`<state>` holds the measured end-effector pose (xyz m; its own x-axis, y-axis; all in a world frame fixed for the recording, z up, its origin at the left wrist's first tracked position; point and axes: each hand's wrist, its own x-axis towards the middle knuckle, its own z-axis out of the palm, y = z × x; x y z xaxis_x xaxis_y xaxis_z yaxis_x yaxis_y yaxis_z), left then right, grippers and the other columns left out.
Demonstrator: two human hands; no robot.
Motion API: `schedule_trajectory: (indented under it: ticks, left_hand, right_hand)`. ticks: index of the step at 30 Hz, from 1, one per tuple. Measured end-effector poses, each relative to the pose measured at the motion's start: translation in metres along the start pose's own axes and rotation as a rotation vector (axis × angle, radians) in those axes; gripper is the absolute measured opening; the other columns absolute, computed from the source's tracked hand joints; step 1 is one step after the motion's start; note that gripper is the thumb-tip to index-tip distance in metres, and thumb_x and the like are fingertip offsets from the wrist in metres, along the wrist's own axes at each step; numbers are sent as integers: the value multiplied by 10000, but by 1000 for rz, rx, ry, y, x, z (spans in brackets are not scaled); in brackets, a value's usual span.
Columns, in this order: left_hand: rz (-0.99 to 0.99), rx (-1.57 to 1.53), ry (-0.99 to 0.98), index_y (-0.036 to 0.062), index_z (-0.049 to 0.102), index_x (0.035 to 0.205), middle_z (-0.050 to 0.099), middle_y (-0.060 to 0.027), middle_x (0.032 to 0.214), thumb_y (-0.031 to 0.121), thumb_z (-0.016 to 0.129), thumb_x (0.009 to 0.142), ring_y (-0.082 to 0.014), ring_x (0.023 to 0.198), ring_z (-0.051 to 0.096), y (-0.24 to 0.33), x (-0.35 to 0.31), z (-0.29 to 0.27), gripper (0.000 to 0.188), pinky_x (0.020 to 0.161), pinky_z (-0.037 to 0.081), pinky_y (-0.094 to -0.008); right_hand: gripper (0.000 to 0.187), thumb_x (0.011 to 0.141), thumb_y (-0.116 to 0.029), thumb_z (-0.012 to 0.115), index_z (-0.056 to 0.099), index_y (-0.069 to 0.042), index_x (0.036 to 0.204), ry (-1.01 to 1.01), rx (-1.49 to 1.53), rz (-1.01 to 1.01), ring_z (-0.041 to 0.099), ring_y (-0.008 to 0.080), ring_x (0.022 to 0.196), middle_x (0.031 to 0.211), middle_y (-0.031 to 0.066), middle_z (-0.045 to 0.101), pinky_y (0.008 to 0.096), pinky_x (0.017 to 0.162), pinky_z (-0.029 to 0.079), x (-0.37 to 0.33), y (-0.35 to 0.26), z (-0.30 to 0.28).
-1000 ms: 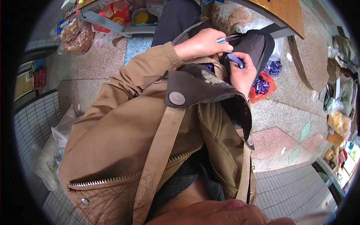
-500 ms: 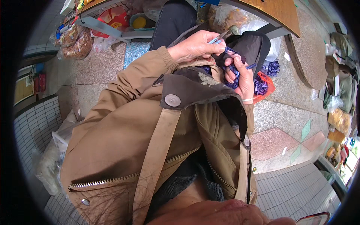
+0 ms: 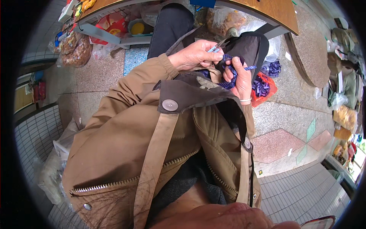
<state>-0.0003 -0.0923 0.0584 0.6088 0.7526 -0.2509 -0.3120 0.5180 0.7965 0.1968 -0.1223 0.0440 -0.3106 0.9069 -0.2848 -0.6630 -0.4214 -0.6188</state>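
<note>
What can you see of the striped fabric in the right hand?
The striped fabric is deep blue-purple with paler slanting stripes, and looks like thin, narrow cloth, bunched and looped. The right hand grips it; one flattened end sticks out rightward beyond the thumb, while other folds show at the hand's left side. Its upper left folds lie close to the left hand; whether they touch is unclear. In the picture it sits up and left of the red bag.

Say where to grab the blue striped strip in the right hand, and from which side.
Probably best by its free end, coming from the right: that end of the blue striped strip juts past the right hand, fairly straight and uncovered, while the rest looks bunched.
</note>
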Motion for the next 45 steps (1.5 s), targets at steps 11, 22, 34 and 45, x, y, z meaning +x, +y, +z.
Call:
schedule_trajectory:
  ticks: [11, 22, 34, 45]
  left_hand:
    - [109, 179, 67, 45, 573, 926, 503, 47, 739, 146, 651, 884, -8, 579, 374, -4, -1, 4, 135, 489, 282, -177]
    - [12, 27, 3, 36, 557, 911, 498, 35, 736, 120, 650, 878, -14, 560, 371, -2, -4, 12, 130, 462, 275, -184]
    - [418, 735, 425, 33, 565, 835, 533, 32, 672, 27, 605, 796, -26, 584, 469, -11, 5, 17, 56, 526, 410, -220]
    - [934, 1246, 608, 30, 587, 858, 625, -119, 798, -20, 683, 720, -283, 702, 636, -12, 5, 19, 176, 584, 502, -331]
  right_hand:
    - [120, 902, -100, 605, 566, -3, 961, -48, -60, -31, 457, 68, 504, 818, 52, 600, 206, 438, 369, -2, 0, 7]
    - [76, 880, -34, 610, 572, -38, 945, -12, -180, -152, 470, 60, 494, 792, 60, 615, 196, 430, 358, -5, 2, 13]
    - [59, 833, 5, 626, 647, 2, 887, 295, -580, -260, 528, 33, 634, 776, 5, 634, 169, 571, 421, 0, 20, 27]
    - [126, 815, -37, 691, 613, -35, 914, 213, -571, -386, 473, 24, 560, 706, -21, 580, 182, 501, 384, 7, 33, 10]
